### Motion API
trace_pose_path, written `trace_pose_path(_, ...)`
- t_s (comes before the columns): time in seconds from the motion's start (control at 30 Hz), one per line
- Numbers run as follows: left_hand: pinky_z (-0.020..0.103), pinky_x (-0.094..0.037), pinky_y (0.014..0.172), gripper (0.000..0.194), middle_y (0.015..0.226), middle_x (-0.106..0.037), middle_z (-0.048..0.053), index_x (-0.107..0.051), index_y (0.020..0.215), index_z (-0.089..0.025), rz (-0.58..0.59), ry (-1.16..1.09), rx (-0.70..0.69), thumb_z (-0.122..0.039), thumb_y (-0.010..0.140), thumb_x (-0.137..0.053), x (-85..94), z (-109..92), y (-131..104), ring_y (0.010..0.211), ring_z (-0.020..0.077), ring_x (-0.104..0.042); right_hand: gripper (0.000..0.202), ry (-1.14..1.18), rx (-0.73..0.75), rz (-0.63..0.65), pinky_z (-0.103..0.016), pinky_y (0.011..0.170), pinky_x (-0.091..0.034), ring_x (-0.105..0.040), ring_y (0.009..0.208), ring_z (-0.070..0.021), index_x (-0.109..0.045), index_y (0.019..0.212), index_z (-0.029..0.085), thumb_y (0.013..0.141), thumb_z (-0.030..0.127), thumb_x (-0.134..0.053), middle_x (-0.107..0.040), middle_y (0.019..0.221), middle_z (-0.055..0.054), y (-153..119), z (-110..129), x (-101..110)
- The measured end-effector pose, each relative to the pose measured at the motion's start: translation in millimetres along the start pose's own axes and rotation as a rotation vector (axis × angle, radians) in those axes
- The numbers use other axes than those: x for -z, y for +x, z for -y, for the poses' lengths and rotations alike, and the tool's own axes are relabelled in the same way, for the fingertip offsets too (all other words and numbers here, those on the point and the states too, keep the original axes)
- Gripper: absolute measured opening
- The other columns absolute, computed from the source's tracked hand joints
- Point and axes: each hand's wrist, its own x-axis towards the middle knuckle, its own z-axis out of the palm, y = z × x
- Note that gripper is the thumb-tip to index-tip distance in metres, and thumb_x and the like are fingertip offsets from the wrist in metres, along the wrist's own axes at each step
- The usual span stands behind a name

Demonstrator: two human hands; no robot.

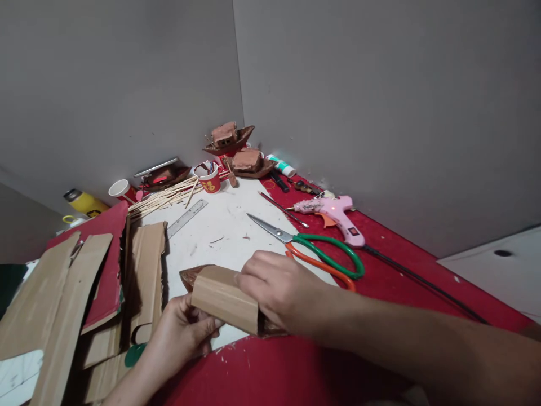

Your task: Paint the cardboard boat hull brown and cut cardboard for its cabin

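A curved piece of cardboard [226,299] lies over the middle of a small brown model boat [192,275], whose pointed left end sticks out beyond it. My left hand [183,327] is closed on the cardboard's lower left edge, thumb in front. At the right end, my right hand [283,287] grips the cardboard with fingers bent over its upper edge. Those fingers partly hide the boat's right end. Just beyond my right hand are big scissors [276,232] with green and orange handles, blades parted slightly.
Cardboard sheets [59,293] are piled on the left. Behind lie a steel ruler [186,218], thin wooden sticks [163,197], a paper cup [209,179] and finished model boats [247,160]. A pink glue gun [333,211] with its black cord [422,285] lies right, near a pencil [283,208].
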Motion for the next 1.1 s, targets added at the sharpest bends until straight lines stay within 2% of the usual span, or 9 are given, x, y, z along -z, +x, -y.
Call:
trace_pose_path(0.13,0.018,-0.03,0.039,0.052,0.048,-0.052,-0.004,-0.057,0.065,-0.015,0.009,-0.018,-0.006,-0.061,0.067,-0.079,-2.2,-1.8,-2.3,0.038,0.0057,-0.042,0.01,0.028,0.015,0.069,-0.032,0.07,-0.041,-0.053,0.077,-0.022,-0.065,0.091,0.014,0.085,0.011,-0.057,-0.066,0.089,-0.01,-0.4,5.7,0.4)
trace_pose_path(0.27,0.018,-0.033,0.038,0.053,0.05,-0.055,-0.003,-0.054,0.066,-0.016,0.001,-0.014,0.031,-0.062,0.065,-0.08,-2.5,-0.4,-1.4,0.037,0.0068,-0.046,0.015,0.099,-0.131,0.163,-0.032,0.069,-0.041,-0.055,0.078,-0.022,-0.063,0.093,0.016,0.079,0.013,-0.061,-0.065,0.087,-0.008,3.9,-0.3,-5.0)
trace_pose_path(0.43,0.017,-0.032,0.037,0.049,0.055,-0.061,-0.001,-0.055,0.072,-0.017,0.008,-0.061,0.031,-0.057,0.066,-0.083,-2.4,0.9,-0.1,0.037,0.007,-0.048,0.021,0.11,-0.277,0.219,-0.032,0.07,-0.039,-0.059,0.081,-0.023,-0.062,0.093,0.018,0.074,0.009,-0.059,-0.066,0.087,-0.007,9.5,-5.7,-5.6)
trace_pose_path(0.57,0.018,-0.033,0.039,0.05,0.055,-0.061,-0.002,-0.058,0.073,-0.016,0.034,-0.114,0.006,-0.057,0.064,-0.084,-2.8,-2.4,-1.7,0.038,0.0058,-0.047,0.02,0.105,-0.389,0.233,-0.031,0.063,-0.034,-0.059,0.076,-0.0218,-0.064,0.087,0.019,0.075,0.007,-0.052,-0.068,0.084,-0.008,11.2,-3.1,1.7)
trace_pose_path(0.73,0.017,-0.032,0.041,0.045,0.048,-0.052,-0.007,-0.059,0.074,-0.016,0.037,-0.124,-0.017,-0.051,0.066,-0.085,-1.9,-2.3,-2.4,0.038,0.0044,-0.041,0.02,0.122,-0.425,0.232,-0.03,0.058,-0.029,-0.058,0.068,-0.0195,-0.063,0.082,0.019,0.068,0.007,-0.054,-0.068,0.08,-0.006,9.2,1.8,3.0)
trace_pose_path(1.0,0.016,-0.028,0.039,0.043,0.046,-0.059,-0.003,-0.063,0.075,-0.016,0.012,-0.072,0.057,-0.05,0.063,-0.086,-1.7,-14.9,-4.8,0.037,0.0054,-0.041,0.015,0.178,-0.507,0.253,-0.027,0.057,-0.03,-0.057,0.068,-0.0173,-0.062,0.077,0.02,0.068,0.009,-0.055,-0.069,0.079,-0.004,10.6,-5.1,-1.9)
trace_pose_path(1.1,0.016,-0.033,0.04,0.043,0.047,-0.061,-0.003,-0.065,0.079,-0.015,0.001,-0.062,0.086,-0.047,0.062,-0.088,-0.2,-15.1,-4.0,0.039,0.0062,-0.045,0.015,0.19,-0.546,0.285,-0.027,0.057,-0.03,-0.057,0.069,-0.0182,-0.062,0.076,0.019,0.067,0.008,-0.056,-0.071,0.079,-0.006,13.5,-8.5,1.7)
